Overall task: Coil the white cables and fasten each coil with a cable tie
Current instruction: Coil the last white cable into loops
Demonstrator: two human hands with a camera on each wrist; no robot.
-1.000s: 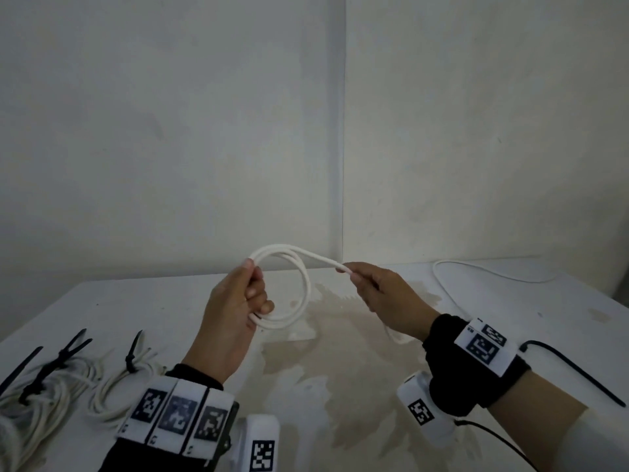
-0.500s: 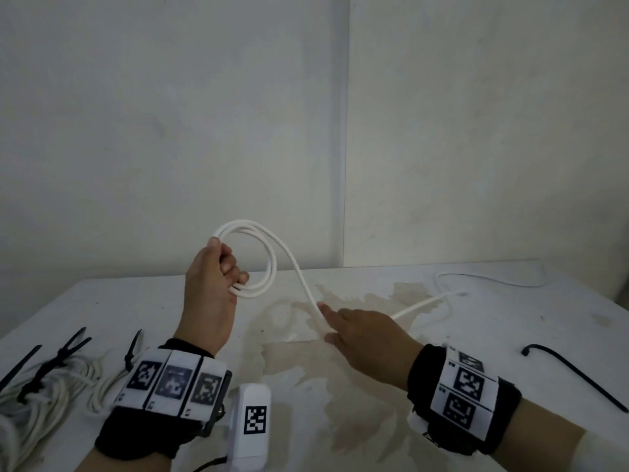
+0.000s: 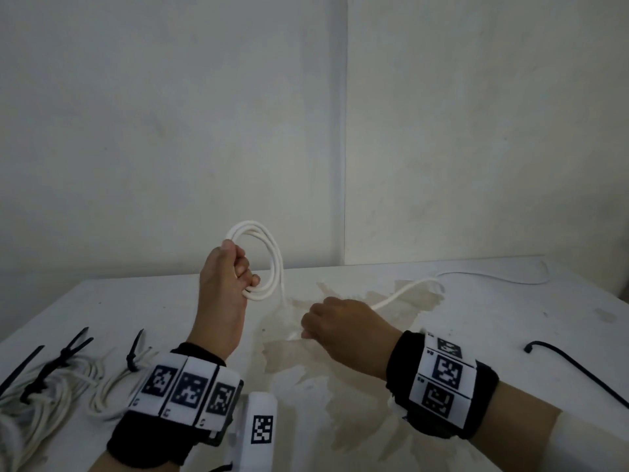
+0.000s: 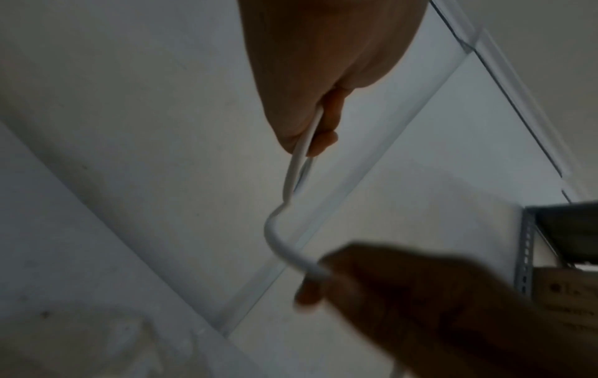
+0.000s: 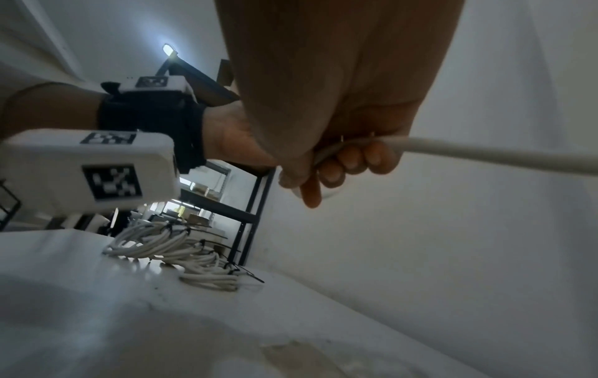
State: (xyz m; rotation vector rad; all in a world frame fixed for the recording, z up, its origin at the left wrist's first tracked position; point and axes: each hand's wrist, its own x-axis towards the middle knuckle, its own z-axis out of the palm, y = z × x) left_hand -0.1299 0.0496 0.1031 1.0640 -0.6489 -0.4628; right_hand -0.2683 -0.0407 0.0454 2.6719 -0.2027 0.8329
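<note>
Coiling the white cable (image 3: 272,264): next loop

My left hand (image 3: 224,284) grips the coil above the table (image 3: 510,335); my right hand (image 3: 343,325), right of the coil, curls around the free run. I should feed each loop equal, untwisted, with light tension.

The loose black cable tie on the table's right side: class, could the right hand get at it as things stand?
Probably, but not freely. The black cable tie lies unobstructed on the table beside the right hand, yet that hand grips the white cable and must release it first.
</note>
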